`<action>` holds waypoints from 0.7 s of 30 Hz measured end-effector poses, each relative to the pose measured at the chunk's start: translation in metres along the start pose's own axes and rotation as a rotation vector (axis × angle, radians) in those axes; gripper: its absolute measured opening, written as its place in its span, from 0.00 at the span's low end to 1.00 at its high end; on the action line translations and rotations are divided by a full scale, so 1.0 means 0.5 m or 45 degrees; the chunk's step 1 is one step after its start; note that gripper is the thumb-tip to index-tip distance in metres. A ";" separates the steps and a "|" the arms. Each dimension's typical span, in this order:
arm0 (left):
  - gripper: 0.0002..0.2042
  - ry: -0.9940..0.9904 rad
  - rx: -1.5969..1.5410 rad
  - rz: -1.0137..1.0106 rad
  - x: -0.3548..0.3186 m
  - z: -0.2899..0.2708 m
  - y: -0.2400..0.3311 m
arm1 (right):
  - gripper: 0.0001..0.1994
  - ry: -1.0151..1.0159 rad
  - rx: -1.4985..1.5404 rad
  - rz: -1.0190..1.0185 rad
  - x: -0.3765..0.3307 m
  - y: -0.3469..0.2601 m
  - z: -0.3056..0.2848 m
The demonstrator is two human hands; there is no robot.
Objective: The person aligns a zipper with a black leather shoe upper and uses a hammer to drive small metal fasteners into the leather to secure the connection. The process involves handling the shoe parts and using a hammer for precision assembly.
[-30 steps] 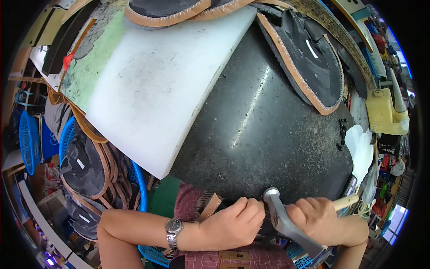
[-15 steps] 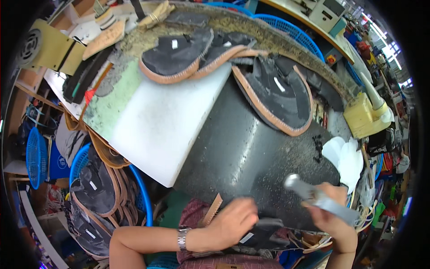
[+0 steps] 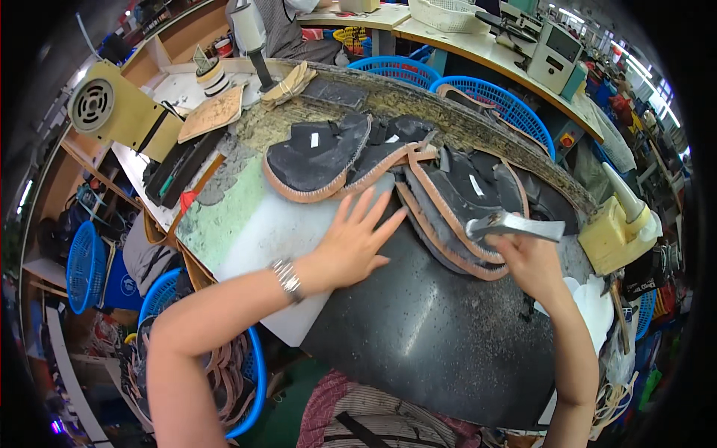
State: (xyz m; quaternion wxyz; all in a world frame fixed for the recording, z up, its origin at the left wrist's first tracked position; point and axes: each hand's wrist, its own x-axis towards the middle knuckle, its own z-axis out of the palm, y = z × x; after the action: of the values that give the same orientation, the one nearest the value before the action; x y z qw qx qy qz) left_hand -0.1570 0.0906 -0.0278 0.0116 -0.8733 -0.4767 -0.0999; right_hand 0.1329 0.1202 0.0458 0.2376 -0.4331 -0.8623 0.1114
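Observation:
My left hand [image 3: 355, 245], fingers spread and empty, reaches over the edge between the white slab [image 3: 258, 231] and the black work surface [image 3: 418, 328]. Its fingertips are close to dark shoe uppers [image 3: 310, 153] with tan stitched rims; whether they touch is hard to tell. In my right hand [image 3: 529, 267] is a metal hammer [image 3: 523, 225], gripped close to its head. The hammer lies over the near rim of a second stack of shoe uppers [image 3: 464, 187] on the right. My fingers partly hide how the hammer is held.
Left of me, a blue basket [image 3: 258, 373] holds more uppers. A yellow container [image 3: 614, 235] and white sheets [image 3: 594, 302] sit at the right. A beige machine [image 3: 112, 108] stands far left. Blue baskets [image 3: 515, 97] and a seated person [image 3: 287, 37] are beyond the bench.
Both hands have moved forward from near my lap to the uppers, the right one with the hammer. The dark piece by my lap is gone, and the right stack shows another upper on top.

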 end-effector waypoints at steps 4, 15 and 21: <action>0.35 -0.117 0.291 0.006 -0.095 -0.036 -0.030 | 0.09 -0.001 0.081 -0.140 0.086 -0.056 0.046; 0.19 0.321 0.115 -0.898 0.195 -0.066 -0.468 | 0.15 -0.050 0.093 -0.041 0.329 -0.119 0.281; 0.29 -0.389 -0.088 -1.002 0.277 -0.092 -0.475 | 0.16 -0.186 0.172 0.222 0.310 -0.058 0.236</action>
State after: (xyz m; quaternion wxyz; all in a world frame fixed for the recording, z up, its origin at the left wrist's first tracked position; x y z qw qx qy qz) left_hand -0.2902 0.3297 0.0250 -0.1276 -0.6295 -0.7663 0.0180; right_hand -0.0262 0.2283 0.0042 0.1922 -0.4802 -0.8269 0.2207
